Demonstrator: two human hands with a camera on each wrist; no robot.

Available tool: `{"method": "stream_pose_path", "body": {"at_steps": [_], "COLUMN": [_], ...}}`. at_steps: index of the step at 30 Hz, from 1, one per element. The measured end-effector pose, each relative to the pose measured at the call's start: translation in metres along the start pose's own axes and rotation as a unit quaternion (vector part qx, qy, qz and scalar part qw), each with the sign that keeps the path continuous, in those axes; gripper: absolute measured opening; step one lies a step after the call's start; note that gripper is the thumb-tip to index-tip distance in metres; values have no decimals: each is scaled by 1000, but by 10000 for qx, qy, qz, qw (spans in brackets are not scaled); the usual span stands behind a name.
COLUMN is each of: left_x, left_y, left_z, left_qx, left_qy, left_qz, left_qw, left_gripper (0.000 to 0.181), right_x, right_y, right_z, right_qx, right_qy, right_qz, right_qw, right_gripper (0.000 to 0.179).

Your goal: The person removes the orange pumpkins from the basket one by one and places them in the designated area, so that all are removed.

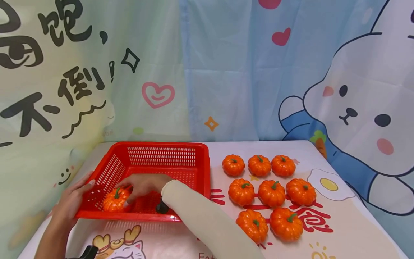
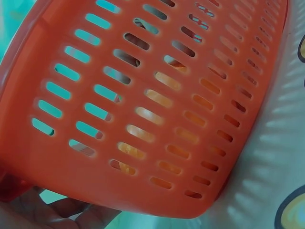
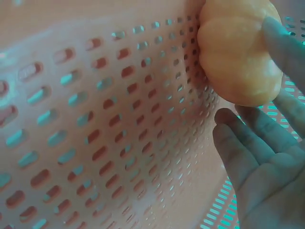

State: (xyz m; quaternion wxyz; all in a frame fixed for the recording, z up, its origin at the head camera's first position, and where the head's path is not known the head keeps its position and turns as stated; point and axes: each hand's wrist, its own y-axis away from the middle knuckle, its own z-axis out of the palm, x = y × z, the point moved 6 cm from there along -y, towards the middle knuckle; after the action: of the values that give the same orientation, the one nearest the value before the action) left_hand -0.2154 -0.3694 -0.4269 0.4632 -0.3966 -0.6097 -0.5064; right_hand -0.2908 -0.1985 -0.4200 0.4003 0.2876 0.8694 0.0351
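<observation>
A small orange pumpkin (image 1: 115, 200) with a green stem sits in the near left corner of the red plastic basket (image 1: 145, 215). My right hand (image 1: 142, 185) reaches into the basket and holds this pumpkin. In the right wrist view, the thumb lies on one side of the pumpkin (image 3: 238, 52), with fingertips at its lower edge and partly behind it. At the basket's left end, my left hand (image 1: 69, 201) grips the rim. The left wrist view shows that hand's fingers (image 2: 90, 219) below the rim, beside the slotted basket wall (image 2: 95, 176).
To the right of the basket, several more pumpkins (image 1: 271, 193) stand in rows on the printed tabletop (image 1: 355, 230). A printed fabric curtain (image 1: 223, 90) hangs behind the table. The right forearm, in a pale sleeve (image 1: 210, 219), crosses the basket's near rim.
</observation>
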Motion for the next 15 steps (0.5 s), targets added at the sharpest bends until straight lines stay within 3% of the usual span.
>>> {"method": "stream_pose_path", "body": {"at_steps": [6,15], "left_x": [-1,0], "left_y": [0,0], "left_z": [2,2], "left_qx": [44,4], "left_qy": [-58,-168], "left_qz": [-32,-49], "left_qw": [10000,9998], "left_gripper": [65,64], "right_x": [1,9], "right_y": [3,3], "right_z": [-5,-13], "right_qx": [130,193], "right_qy": [305,323], "right_qz": [-71,-156], "right_qw": [9994,9992], "right_gripper": [61,61]}}
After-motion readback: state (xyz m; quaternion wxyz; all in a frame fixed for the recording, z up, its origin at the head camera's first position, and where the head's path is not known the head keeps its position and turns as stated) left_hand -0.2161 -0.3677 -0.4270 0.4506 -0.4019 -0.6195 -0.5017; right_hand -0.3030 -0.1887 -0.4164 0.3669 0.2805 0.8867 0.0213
